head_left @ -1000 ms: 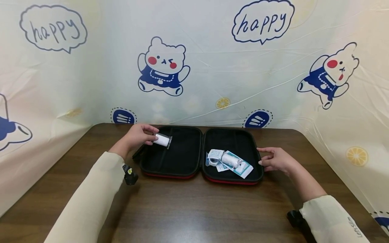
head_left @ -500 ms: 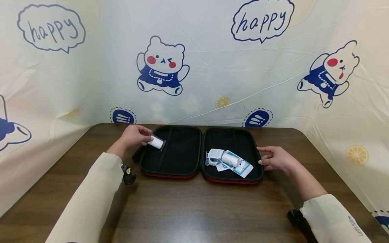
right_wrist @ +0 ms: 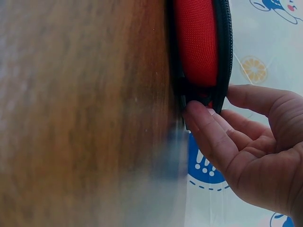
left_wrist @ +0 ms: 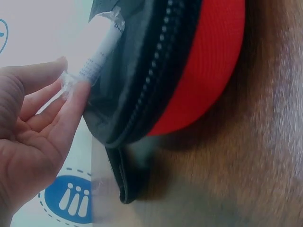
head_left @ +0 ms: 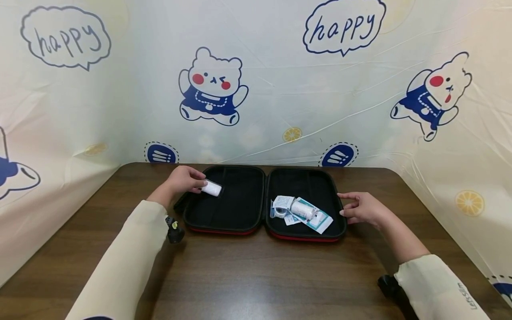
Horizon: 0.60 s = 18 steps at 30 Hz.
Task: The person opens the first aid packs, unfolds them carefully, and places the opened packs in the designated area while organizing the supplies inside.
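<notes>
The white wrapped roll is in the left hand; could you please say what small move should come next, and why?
I'd probably lower the wrapped roll into the case's left half, since the left hand pinches its end over that half and other supplies lie in the right half.

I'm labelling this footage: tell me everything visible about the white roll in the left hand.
The white roll is a short cylinder in clear, crinkled plastic that sticks out at both ends, with small print I can't read. The left hand pinches one end, so it slants across the left half of the open black-and-red case. Whether it touches the case, I can't tell.
</notes>
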Tool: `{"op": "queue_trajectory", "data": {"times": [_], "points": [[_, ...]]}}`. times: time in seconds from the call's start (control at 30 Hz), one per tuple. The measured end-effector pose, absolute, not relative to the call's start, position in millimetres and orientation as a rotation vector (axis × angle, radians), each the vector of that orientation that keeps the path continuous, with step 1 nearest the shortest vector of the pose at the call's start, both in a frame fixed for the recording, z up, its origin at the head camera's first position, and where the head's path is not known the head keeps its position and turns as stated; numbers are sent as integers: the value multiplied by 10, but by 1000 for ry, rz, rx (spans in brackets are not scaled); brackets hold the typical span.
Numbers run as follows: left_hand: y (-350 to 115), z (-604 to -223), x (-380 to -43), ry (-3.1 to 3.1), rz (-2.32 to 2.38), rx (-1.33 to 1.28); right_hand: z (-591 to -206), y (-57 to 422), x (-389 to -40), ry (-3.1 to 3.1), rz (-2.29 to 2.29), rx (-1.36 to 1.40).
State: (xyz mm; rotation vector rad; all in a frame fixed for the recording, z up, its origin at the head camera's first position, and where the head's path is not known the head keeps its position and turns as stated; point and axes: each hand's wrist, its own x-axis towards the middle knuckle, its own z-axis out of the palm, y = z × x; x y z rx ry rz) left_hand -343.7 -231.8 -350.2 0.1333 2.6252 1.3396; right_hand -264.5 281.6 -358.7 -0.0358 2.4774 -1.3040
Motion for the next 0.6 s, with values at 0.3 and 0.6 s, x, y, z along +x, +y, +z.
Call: {"op": "queue_trajectory", "data": {"times": [0.3,0.6], "points": [[-2387,-3427,-3386,2613,1269,135,-3586,2808,-2654,2483,-1298,-36],[-2497,-3433,-3391,2570,1333,89,-3581,2816,-2651,2488,-1283,-33]]}}
